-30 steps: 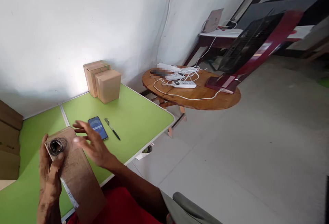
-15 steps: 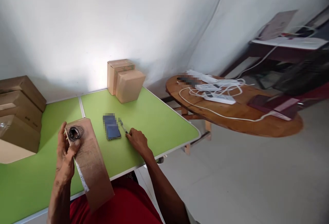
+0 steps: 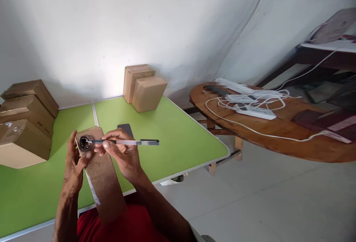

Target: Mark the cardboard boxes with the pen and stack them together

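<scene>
My left hand (image 3: pixel 73 166) grips the upper left edge of a long brown cardboard box (image 3: pixel 107 182), which leans tilted toward my lap. Near the box's top end is a round hole (image 3: pixel 84 142) ringed with dark scribbled marks, and my left thumb presses just below it. Pinched in my right hand (image 3: pixel 124 155) is a slim pen (image 3: pixel 150 142) with a dark clip end pointing right. Its tip reaches the hole's edge; whether it touches the cardboard I cannot tell. A dark phone (image 3: pixel 126 129) lies on the table, partly hidden behind my right hand.
The green table (image 3: pixel 178 138) carries several cardboard boxes (image 3: pixel 27 131) at the left and two stacked-together boxes (image 3: pixel 148 93) at the back. To the right, a wooden oval table (image 3: pixel 280 142) holds white power strips (image 3: pixel 254 111) with tangled cables. A dark shelf stands further right.
My right hand has moved left from beside the phone to the box's hole, bringing the pen with it. My left hand still holds the box. The view has shifted slightly.
</scene>
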`<action>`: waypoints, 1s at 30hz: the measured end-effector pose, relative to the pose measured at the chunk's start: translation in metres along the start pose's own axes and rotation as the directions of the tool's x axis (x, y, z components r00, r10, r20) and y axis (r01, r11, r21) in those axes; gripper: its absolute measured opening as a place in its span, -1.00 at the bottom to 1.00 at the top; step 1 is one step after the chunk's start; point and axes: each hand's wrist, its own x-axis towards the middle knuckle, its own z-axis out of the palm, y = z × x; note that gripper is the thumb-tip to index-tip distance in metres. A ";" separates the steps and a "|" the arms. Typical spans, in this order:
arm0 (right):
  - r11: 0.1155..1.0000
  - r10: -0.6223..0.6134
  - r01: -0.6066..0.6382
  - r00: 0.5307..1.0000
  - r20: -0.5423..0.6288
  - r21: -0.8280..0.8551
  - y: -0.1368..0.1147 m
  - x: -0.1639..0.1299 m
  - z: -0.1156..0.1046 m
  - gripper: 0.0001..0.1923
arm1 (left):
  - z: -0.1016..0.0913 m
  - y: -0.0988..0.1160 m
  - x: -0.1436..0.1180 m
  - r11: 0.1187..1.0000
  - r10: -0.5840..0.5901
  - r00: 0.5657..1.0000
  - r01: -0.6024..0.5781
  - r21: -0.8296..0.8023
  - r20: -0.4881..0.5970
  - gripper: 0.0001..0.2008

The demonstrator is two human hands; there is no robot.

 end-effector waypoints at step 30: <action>0.939 -0.095 0.065 0.993 -0.071 -0.338 -0.003 0.003 -0.017 -0.73 | -0.007 -0.024 -0.003 0.983 0.155 0.981 -0.164 0.078 0.113 0.17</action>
